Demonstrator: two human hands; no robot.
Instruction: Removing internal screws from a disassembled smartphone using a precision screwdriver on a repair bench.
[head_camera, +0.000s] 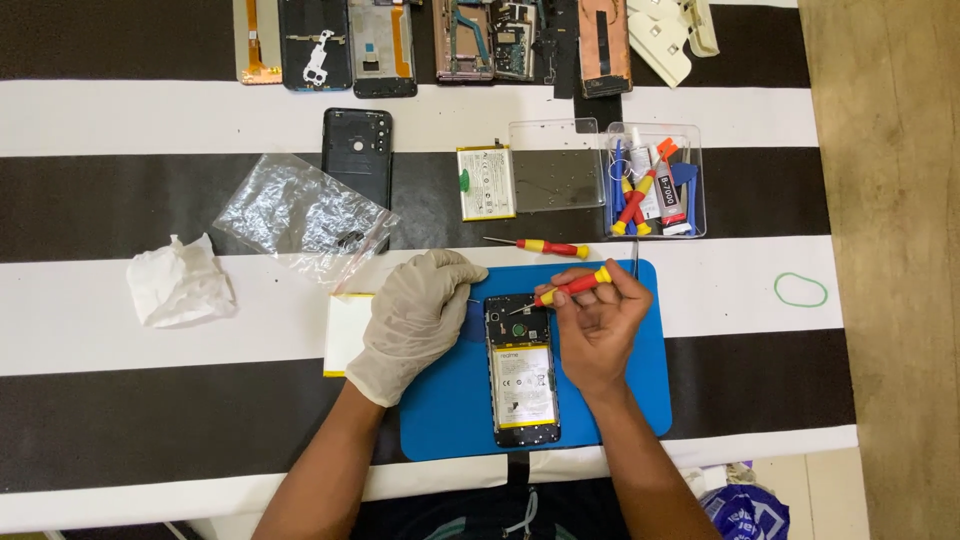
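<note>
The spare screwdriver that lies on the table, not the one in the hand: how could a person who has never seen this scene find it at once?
Start at the blue mat under the opened phone. Just above its top edge, on the black stripe, lies the spare screwdriver, flat and untouched. Unlike the screwdriver in the right hand, nobody holds it, and it lies outside the clear tool box.

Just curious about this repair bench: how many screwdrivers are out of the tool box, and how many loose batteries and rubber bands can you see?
Red-and-yellow screwdrivers: 2, one in the right hand at, one lying loose
Loose batteries: 1
Green rubber bands: 1
Total: 4
</note>
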